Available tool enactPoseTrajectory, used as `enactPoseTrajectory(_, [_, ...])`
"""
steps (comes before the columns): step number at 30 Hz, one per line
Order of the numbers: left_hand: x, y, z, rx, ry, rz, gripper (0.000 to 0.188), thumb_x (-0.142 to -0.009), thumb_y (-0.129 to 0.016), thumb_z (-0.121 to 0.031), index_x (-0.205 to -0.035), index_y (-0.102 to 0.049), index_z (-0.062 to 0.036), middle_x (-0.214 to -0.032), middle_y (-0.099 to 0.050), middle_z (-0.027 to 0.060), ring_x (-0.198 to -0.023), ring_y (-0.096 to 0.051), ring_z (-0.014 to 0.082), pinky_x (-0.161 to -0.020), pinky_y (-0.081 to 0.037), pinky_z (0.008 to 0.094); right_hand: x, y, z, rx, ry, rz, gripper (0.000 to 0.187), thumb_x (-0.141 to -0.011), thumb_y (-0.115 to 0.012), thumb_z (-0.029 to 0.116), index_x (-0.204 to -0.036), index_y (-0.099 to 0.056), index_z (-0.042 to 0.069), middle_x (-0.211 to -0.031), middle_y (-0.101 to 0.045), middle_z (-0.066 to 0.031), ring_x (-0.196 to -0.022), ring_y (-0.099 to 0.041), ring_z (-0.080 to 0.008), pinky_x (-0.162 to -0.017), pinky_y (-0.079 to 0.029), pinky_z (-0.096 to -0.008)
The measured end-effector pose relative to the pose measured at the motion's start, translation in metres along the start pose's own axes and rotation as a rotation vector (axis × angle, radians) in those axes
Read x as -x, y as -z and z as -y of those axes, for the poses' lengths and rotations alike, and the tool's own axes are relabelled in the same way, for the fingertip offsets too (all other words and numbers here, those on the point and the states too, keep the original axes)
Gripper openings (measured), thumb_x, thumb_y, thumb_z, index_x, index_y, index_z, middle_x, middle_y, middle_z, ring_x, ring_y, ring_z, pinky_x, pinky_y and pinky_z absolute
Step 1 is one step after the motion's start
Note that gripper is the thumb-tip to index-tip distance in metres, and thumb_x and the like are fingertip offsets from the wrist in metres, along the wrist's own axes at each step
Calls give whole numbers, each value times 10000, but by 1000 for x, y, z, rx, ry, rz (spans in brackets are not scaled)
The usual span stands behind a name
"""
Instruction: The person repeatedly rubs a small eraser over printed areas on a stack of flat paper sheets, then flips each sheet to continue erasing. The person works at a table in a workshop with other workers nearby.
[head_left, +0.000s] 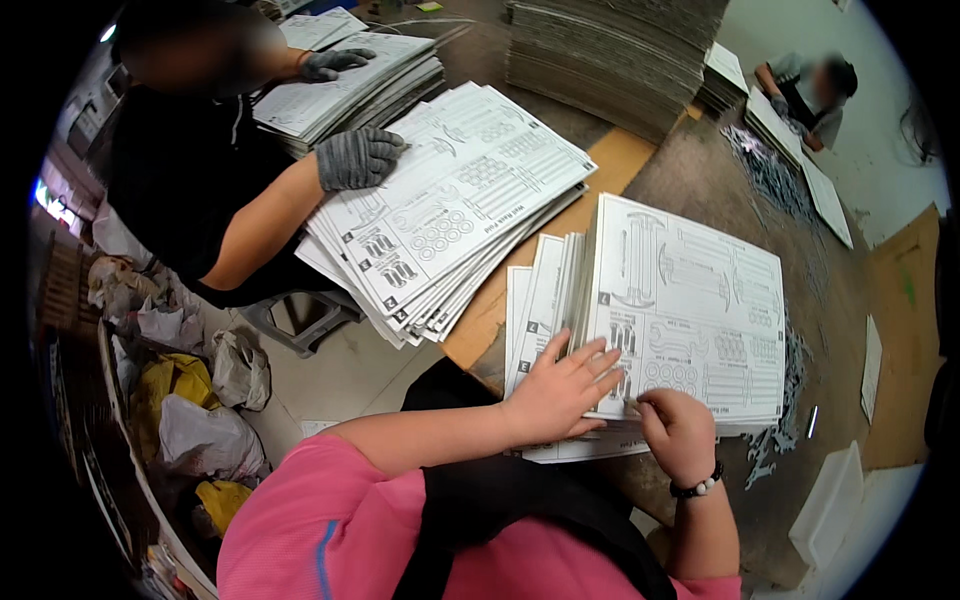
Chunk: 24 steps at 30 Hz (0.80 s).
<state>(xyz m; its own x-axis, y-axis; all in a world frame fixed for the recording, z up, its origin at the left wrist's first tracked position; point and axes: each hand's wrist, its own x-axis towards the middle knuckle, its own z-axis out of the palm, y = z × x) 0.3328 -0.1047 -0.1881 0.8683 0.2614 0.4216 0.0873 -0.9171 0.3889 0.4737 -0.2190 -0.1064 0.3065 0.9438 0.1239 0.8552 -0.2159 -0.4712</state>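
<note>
A thick stack of white printed boards (700, 290) with line drawings of parts stands on the table in front of me. My left hand (562, 392) lies across the lower left corner of the top board, its fingers spread. At the lower edge of the same board, my right hand (678, 430) is closed, thumb and forefinger pinched together. Something small and pale seems to show at their tips, too small to name. More boards (535, 310) lean in a fanned row against the stack's left side.
Loose grey metal wrenches (765, 445) lie right of the stack, near a small metal cylinder (812, 421) and a white tray (828, 505). Two people work beyond; the nearer one's gloved hand (358, 160) rests on another fanned stack (470, 190). A tall board pile (605, 65) stands behind.
</note>
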Motion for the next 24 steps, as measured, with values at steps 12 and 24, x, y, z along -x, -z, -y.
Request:
enactPoseTrajectory(12, [-10,59,-6,-216,-186,-40,461,-708,-585,-173,-1163,-508,-180,-1193,-501,129,-1114,-478,254,-981,-312,453,65,2,-10,-648,131,110,127,-668,-564,43,-772,-614,-10,-691,-604,-97,-582,-558,-185,-557,-429,-266])
enactPoseTrajectory(24, [41,108,77,-603,260,-325,344,-724,-509,-83,-1048,-594,-162,-1083,-577,118,-1014,-538,295,-895,-396,421,64,-6,-12,-644,89,212,147,-709,-579,52,-839,-632,10,-765,-622,-97,-677,-592,-199,-622,-450,-271])
